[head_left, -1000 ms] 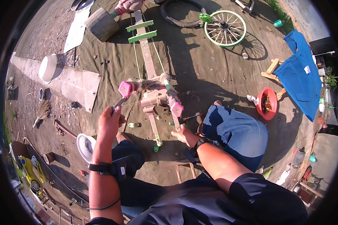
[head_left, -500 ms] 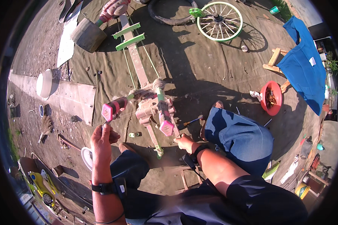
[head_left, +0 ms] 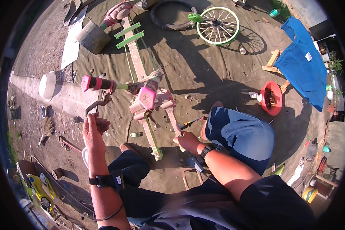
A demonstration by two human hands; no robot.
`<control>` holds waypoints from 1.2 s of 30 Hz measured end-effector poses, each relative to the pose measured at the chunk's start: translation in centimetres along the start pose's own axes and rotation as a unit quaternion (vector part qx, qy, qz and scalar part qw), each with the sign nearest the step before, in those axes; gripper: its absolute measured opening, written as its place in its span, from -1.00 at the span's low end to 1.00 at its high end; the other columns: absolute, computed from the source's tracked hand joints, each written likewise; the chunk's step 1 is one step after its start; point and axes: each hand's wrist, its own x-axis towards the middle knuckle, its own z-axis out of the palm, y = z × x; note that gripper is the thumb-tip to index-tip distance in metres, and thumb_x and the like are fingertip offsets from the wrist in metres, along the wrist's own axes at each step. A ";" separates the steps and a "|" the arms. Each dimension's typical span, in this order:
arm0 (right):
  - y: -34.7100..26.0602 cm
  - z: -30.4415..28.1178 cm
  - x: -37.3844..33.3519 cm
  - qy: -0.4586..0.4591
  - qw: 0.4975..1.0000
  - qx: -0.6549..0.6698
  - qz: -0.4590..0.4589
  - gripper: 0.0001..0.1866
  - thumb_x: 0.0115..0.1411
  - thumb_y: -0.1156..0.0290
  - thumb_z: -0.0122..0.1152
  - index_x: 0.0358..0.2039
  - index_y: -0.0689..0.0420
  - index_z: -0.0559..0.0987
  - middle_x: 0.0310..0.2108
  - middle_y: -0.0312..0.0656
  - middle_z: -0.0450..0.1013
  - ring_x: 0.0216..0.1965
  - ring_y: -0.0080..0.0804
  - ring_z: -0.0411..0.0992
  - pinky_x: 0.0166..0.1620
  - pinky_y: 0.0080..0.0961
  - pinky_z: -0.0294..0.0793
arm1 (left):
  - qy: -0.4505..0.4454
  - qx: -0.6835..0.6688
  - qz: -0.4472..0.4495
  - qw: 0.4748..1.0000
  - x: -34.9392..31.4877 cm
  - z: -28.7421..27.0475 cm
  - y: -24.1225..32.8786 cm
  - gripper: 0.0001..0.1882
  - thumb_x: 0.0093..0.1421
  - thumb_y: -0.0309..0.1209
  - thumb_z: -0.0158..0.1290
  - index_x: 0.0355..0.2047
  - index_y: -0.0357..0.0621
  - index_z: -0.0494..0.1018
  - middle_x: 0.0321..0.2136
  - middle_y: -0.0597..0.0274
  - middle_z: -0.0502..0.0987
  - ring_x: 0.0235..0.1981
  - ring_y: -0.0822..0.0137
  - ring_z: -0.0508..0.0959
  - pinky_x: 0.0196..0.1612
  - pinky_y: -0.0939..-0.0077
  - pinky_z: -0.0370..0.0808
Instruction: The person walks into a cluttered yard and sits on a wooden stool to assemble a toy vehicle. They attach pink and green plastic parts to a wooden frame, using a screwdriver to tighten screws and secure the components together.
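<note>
A dusty pink and green metal frame (head_left: 136, 57) stands on the cloth in front of me, like that of a small bicycle. It carries a handlebar with two dark grips, a left pink end cap (head_left: 86, 83) and a nearer pink end cap (head_left: 147, 98). My left hand (head_left: 94, 132) pinches the tip of a dark, bent brake lever (head_left: 98, 104) beside the left grip. My right hand (head_left: 188, 142) is closed around the lower end of a pinkish metal leg (head_left: 172, 119). A second leg with green edges (head_left: 152, 140) stands between my hands, untouched.
A spoked wheel (head_left: 218, 25) and black tyre (head_left: 157, 17) lie far off. Right are a red basin (head_left: 264, 100) and a blue cloth (head_left: 306, 63) over a wooden stool. A screwdriver (head_left: 189, 123) lies beyond my right hand; a white bowl (head_left: 46, 86) sits left.
The handlebar has turned, its grips swinging away from me and to the left. My left hand has followed, moving left and slightly away with the lever. My right hand keeps hold of the leg.
</note>
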 end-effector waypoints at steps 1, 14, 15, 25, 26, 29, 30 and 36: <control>-4.1 -1.4 -1.2 0.015 0.998 0.030 0.058 -0.66 0.05 0.14 0.19 -0.42 0.20 0.55 -0.50 -0.01 0.51 -0.44 -0.14 0.52 -0.39 -0.28 0.42 | -0.005 0.000 -0.005 1.000 -0.6 0.0 0.2 -0.55 0.37 -0.04 -0.08 -0.11 -0.22 0.41 -0.47 0.24 0.53 -0.45 0.36 0.58 -0.34 0.53 0.52; -15.8 -6.9 -9.7 0.027 0.952 0.305 0.000 -0.71 0.22 0.14 0.22 -0.44 0.10 0.52 -0.57 -0.43 0.35 -0.55 -0.64 0.29 -0.46 -0.60 0.30 | -0.261 0.032 -0.297 0.918 -8.2 0.8 -4.3 -0.23 0.34 0.17 -0.21 0.22 -0.29 0.18 -0.05 -0.01 0.51 -0.05 0.15 0.53 -0.10 0.33 0.47; -16.8 -7.4 -10.4 0.022 0.947 0.320 -0.005 -0.70 0.22 0.12 0.22 -0.44 0.10 0.52 -0.55 -0.41 0.36 -0.54 -0.63 0.30 -0.47 -0.60 0.32 | -0.285 -0.015 -0.292 0.913 -8.8 1.0 -4.5 -0.28 0.35 0.14 -0.23 0.18 -0.30 0.22 -0.11 -0.01 0.54 -0.08 0.15 0.55 -0.11 0.32 0.48; -25.7 -9.9 -18.1 0.113 0.938 0.278 -0.171 -0.32 0.34 0.16 0.06 0.29 0.33 0.12 -0.34 -0.08 0.47 -0.40 -0.38 0.49 -0.29 -0.45 0.52 | -0.331 -0.303 -0.174 0.876 -12.3 3.4 2.0 -0.50 0.39 -0.04 -0.19 -0.03 -0.28 0.39 -0.34 -0.03 0.59 -0.30 0.08 0.62 -0.20 0.26 0.55; -26.4 -10.1 -18.8 0.084 0.939 0.272 -0.194 -0.21 0.29 0.14 0.13 0.33 0.32 0.04 -0.30 -0.07 0.46 -0.33 -0.38 0.47 -0.18 -0.43 0.50 | -0.340 -0.327 -0.154 0.868 -12.2 3.6 2.4 -0.53 0.39 -0.05 -0.17 -0.03 -0.25 0.39 -0.33 -0.03 0.59 -0.29 0.09 0.62 -0.20 0.26 0.55; -28.8 -9.7 -19.7 0.119 0.940 0.143 -0.288 -0.08 0.14 0.08 0.32 0.32 0.30 0.07 -0.19 -0.14 0.41 -0.26 -0.46 0.41 -0.12 -0.47 0.47 | -0.393 -0.370 -0.083 0.838 -11.4 4.0 3.1 -0.59 0.38 -0.12 -0.13 0.00 -0.22 0.39 -0.25 -0.02 0.58 -0.27 0.13 0.61 -0.23 0.29 0.55; -29.3 -10.0 -19.5 0.096 0.934 0.131 -0.318 -0.21 0.19 0.14 0.28 0.29 0.26 0.16 -0.18 -0.19 0.40 -0.28 -0.49 0.38 -0.13 -0.46 0.48 | -0.399 -0.373 -0.073 0.834 -11.0 3.9 3.5 -0.59 0.38 -0.13 -0.14 0.01 -0.22 0.38 -0.25 -0.03 0.58 -0.26 0.13 0.61 -0.23 0.31 0.55; -32.9 -10.2 -18.7 0.178 0.909 0.197 -0.321 -0.57 0.36 0.23 0.02 0.13 0.22 0.37 -0.24 -0.18 0.44 -0.40 -0.54 0.41 -0.31 -0.44 0.55 | -0.434 -0.387 -0.020 0.814 -10.3 4.0 5.7 -0.51 0.39 -0.06 -0.16 0.15 -0.13 0.28 -0.16 0.05 0.56 -0.19 0.19 0.62 -0.20 0.37 0.58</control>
